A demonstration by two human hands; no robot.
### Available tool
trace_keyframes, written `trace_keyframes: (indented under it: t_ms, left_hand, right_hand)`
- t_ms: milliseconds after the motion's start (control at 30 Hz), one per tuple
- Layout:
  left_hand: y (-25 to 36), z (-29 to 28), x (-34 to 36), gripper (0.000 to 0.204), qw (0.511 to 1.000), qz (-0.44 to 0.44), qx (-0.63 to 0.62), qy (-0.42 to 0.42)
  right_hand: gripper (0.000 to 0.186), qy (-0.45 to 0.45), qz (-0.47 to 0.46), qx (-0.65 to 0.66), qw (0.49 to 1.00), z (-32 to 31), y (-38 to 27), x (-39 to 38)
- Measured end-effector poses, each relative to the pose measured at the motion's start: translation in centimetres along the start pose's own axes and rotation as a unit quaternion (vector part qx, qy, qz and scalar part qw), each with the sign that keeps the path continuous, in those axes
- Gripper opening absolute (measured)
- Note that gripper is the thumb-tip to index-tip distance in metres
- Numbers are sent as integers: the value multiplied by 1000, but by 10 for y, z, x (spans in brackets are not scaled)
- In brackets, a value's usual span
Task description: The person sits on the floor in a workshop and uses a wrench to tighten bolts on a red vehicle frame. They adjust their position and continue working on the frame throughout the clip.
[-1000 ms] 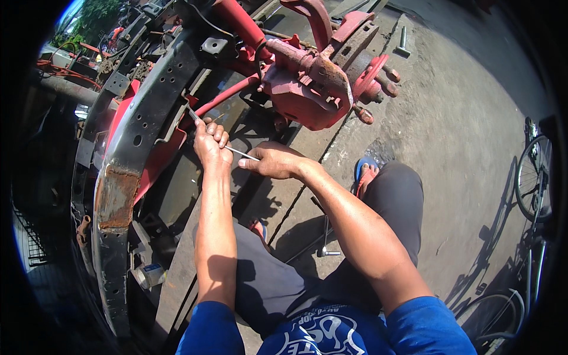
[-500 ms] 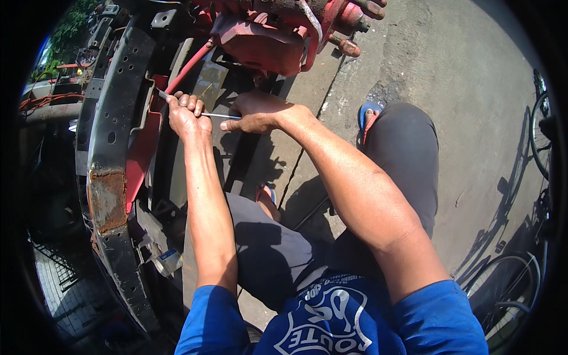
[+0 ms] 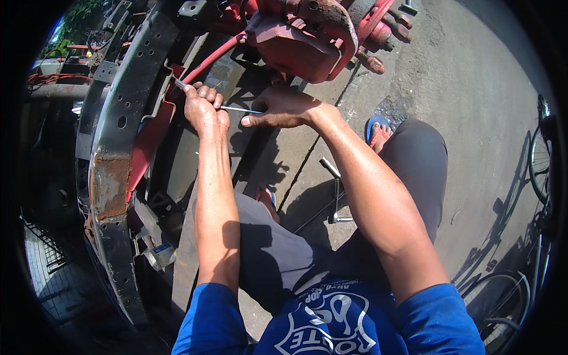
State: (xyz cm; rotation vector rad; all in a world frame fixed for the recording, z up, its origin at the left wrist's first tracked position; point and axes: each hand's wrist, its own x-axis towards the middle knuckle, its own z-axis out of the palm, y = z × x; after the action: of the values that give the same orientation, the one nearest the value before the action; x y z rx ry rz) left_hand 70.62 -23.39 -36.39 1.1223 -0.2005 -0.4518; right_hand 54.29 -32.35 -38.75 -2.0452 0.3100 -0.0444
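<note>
My left hand [image 3: 205, 111] is closed around a slim metal rod [image 3: 241, 109], beside the black vehicle frame rail [image 3: 121, 118]. A grey metal end [image 3: 179, 83] sticks out past my left thumb, close to a red bracket [image 3: 155, 127]; whether it touches is unclear. My right hand [image 3: 287, 106] is closed on the rod's other end, where a bit of blue shows by the thumb. The fingers of that hand are mostly hidden beneath it. Just beyond both hands sit a red metal housing [image 3: 296, 47] and a red bar [image 3: 214, 58].
Metal hand tools [image 3: 337, 207] lie on the concrete by my right leg. A grey cylinder [image 3: 160, 256] sits by the rail's near part. Bicycles [image 3: 509, 290] stand at the right edge. A blue sandal [image 3: 371, 127] is on my right foot.
The whole view has shifted, so the frame and red housing stand further right in it. Tools on the ground have come into sight beside my right arm. Both hands keep their grip.
</note>
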Motion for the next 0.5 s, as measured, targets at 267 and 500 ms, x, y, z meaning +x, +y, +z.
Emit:
trace_keyframes:
  t_ms: [267,500]
  left_hand:
    - [22,-20,-3,30,998,-60,-12,-33]
    - [33,-29,-2,27,993,-87,-23,-81]
  right_hand:
    - [54,-6,30,115,993,41,-23,-6]
    - [45,-91,41,419,903,57,-31,-10]
